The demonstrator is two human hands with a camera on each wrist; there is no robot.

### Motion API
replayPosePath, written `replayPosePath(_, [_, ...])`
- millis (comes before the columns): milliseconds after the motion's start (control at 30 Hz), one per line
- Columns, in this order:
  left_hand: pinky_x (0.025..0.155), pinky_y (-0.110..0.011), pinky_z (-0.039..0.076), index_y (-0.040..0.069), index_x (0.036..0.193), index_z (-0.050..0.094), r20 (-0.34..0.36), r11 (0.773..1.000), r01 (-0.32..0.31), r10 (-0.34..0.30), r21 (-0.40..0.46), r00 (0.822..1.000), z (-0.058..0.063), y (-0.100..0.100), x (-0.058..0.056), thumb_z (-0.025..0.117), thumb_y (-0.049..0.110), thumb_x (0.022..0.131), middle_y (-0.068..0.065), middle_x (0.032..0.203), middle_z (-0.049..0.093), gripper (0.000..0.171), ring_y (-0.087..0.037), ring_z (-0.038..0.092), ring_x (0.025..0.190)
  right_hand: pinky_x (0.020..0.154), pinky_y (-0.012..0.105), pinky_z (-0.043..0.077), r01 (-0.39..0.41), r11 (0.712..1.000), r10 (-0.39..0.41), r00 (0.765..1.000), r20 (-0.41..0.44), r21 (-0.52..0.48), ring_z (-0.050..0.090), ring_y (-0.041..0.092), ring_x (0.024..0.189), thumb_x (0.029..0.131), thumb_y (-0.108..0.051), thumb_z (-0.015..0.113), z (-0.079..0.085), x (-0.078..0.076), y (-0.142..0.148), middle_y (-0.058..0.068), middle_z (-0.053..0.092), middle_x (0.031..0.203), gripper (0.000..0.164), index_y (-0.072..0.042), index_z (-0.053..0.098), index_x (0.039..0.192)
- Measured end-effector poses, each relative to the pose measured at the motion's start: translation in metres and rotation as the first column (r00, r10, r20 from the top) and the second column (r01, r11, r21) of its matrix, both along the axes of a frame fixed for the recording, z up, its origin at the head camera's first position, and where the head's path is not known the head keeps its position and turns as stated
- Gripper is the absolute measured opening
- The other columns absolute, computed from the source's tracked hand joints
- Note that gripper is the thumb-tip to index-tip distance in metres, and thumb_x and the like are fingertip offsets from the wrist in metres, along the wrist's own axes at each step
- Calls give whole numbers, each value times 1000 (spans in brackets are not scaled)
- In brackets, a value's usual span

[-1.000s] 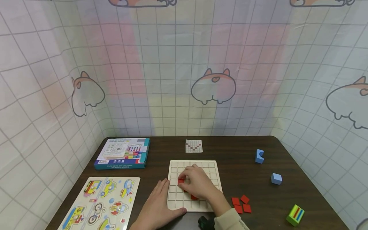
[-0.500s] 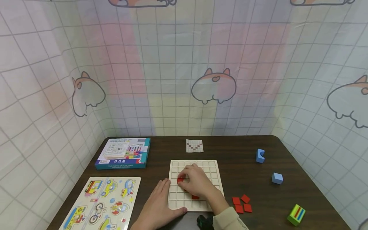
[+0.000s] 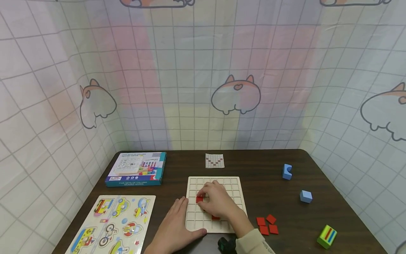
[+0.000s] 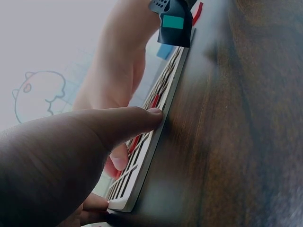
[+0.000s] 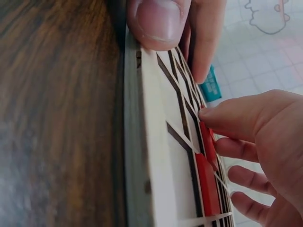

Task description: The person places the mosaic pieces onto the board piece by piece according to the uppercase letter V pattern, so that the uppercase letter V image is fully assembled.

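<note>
A pale wooden grid board (image 3: 193, 225) lies on the dark table. My left hand (image 3: 174, 225) rests at its near left corner, fingers straight along the left side and thumb on the near edge. Over the board, my right hand (image 3: 219, 203) pinches a red square tile (image 3: 199, 199) between thumb and fingers, in a cell left of the middle. Another red tile (image 3: 215, 217) sits in a nearer cell, partly covered by the right hand. From the right wrist, red tiles (image 5: 207, 184) stand slightly above the grid lines, beside the right thumb (image 5: 227, 113).
Several loose red tiles (image 3: 264, 230) lie right of the board. Behind it is a small pattern card (image 3: 214, 161). Two blue blocks (image 3: 306, 197) and a green striped block (image 3: 327, 237) stand farther right. At left are a flat box (image 3: 136, 169) and a picture puzzle board (image 3: 127, 220).
The right hand stays over the same cell with its fingers on the red tile, shifting only slightly. The left hand keeps its place at the board's corner.
</note>
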State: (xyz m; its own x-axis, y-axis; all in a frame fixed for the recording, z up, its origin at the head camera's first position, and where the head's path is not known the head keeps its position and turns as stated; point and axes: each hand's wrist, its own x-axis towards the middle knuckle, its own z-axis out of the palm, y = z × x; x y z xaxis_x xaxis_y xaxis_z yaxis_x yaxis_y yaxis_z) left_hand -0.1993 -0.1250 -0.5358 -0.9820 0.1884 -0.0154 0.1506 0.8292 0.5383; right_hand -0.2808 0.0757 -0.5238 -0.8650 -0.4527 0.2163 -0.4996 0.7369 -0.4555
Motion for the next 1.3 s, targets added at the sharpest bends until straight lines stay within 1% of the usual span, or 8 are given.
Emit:
replayPosePath(167, [130,-68,40,1,169,41,7,1000,-6,6,0,1000,-1,0,-1,83,88,72,-20,177,41,137,-44,36,166,96,40,53,-8,1000,8,1000,-28,-9,56,12,100,92,-23,84,4,5,6,-6,76,107,20,-18,85,111])
replayPosePath(400, [130,-68,40,3,169,42,18,1000,-20,20,2,1000,-2,1,-2,83,88,71,-19,177,42,136,-43,35,167,94,41,56,-6,1000,5,999,-51,-24,58,12,101,95,-23,81,10,14,17,-6,76,106,12,-19,84,106])
replayPosePath(633, [129,-69,40,3,168,42,14,1000,-19,19,14,1000,-1,1,-1,85,86,71,-19,176,42,135,-44,35,167,96,43,56,-1,999,-3,997,-79,-42,60,12,105,94,-25,84,16,27,32,-9,77,108,14,-20,83,107])
replayPosePath(867, [129,-69,41,4,169,42,6,1000,-19,19,9,1000,-2,2,0,84,88,70,-19,176,42,136,-44,35,167,94,39,57,13,997,-17,999,-50,-72,61,13,104,94,-24,84,18,42,53,-11,78,109,13,-21,82,106])
replayPosePath(967, [128,-69,41,4,169,42,-1,1000,-15,15,9,1000,-2,2,0,84,88,70,-19,176,43,136,-45,36,166,97,42,57,19,998,-23,998,-59,-65,61,12,107,95,-25,85,17,48,64,-13,78,110,13,-22,82,107])
replayPosePath(1033, [129,-69,41,4,169,42,-3,1000,-17,17,7,1000,-3,2,0,83,88,70,-19,176,43,136,-44,36,166,101,45,56,35,998,-38,998,-47,-60,60,9,110,95,-26,86,17,51,71,-14,77,111,14,-23,81,108])
replayPosePath(1133, [128,-68,42,4,169,42,-9,1000,-18,18,7,1000,-3,1,1,84,88,70,-19,176,43,136,-44,36,166,102,48,55,63,996,-65,998,-24,-65,60,9,112,95,-26,88,17,55,78,-16,76,111,15,-23,81,108])
replayPosePath(1300, [128,-70,42,5,169,43,-2,1000,-25,25,7,1000,-2,3,1,84,88,69,-19,175,44,136,-45,37,166,101,46,55,81,994,-82,996,-18,-77,60,9,112,93,-26,91,16,60,89,-15,76,110,17,-24,81,107])
